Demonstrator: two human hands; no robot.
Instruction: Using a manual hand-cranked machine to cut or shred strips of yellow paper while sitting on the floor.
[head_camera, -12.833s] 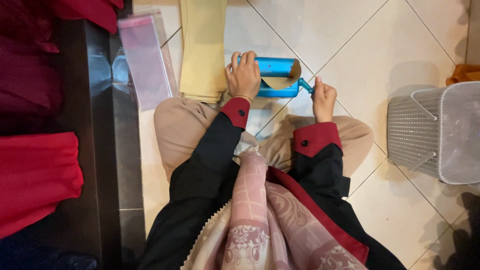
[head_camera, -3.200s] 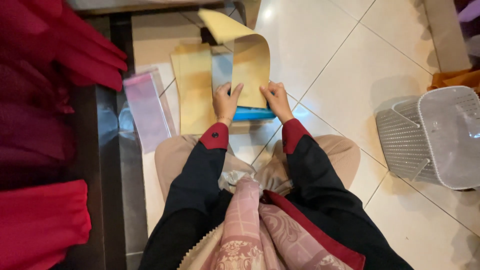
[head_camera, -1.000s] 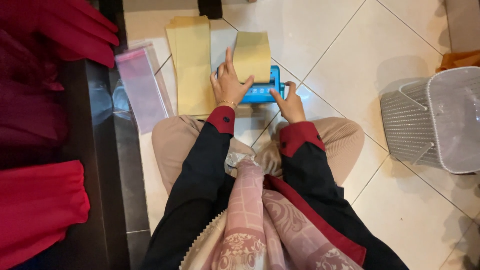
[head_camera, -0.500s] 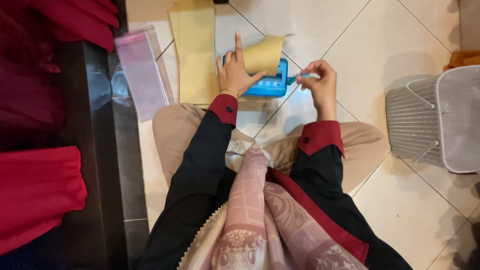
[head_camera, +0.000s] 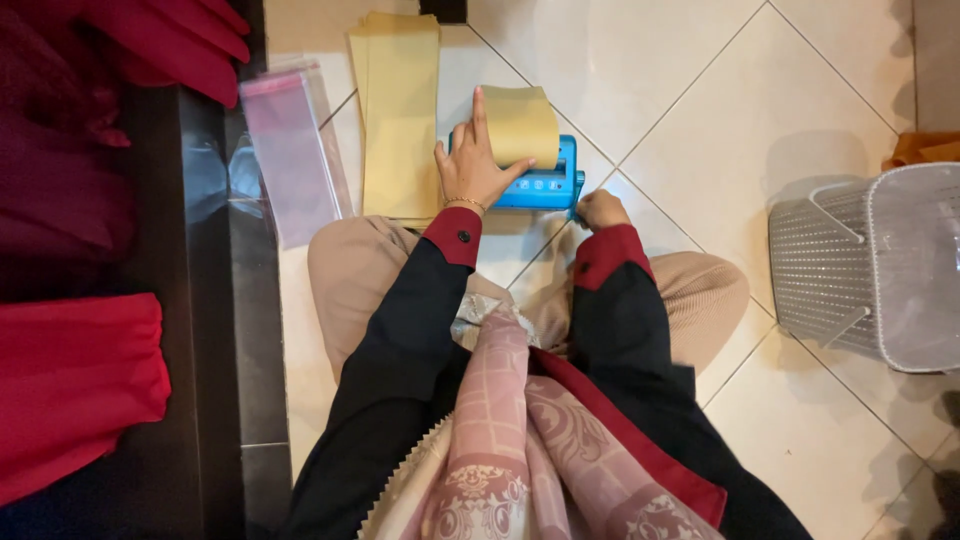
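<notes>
A small blue hand-cranked machine (head_camera: 545, 186) sits on the tiled floor in front of my knees. A yellow-brown paper sheet (head_camera: 522, 122) curls up out of its top. My left hand (head_camera: 474, 166) lies flat on the machine's left side, fingers spread, thumb touching the sheet's lower edge. My right hand (head_camera: 600, 210) is curled into a fist at the machine's lower right corner, around the blue handle, which is mostly hidden by the fingers.
A stack of yellow-brown sheets (head_camera: 400, 110) lies left of the machine, with clear plastic sleeves (head_camera: 290, 150) beside it. A dark bench (head_camera: 195, 300) with red cloth (head_camera: 70, 385) runs along the left. A grey perforated basket (head_camera: 870, 265) stands on the right.
My right hand has dropped from above the floor to the machine's lower right corner with the handle. The paper stands more upright. My left hand stays on the machine.
</notes>
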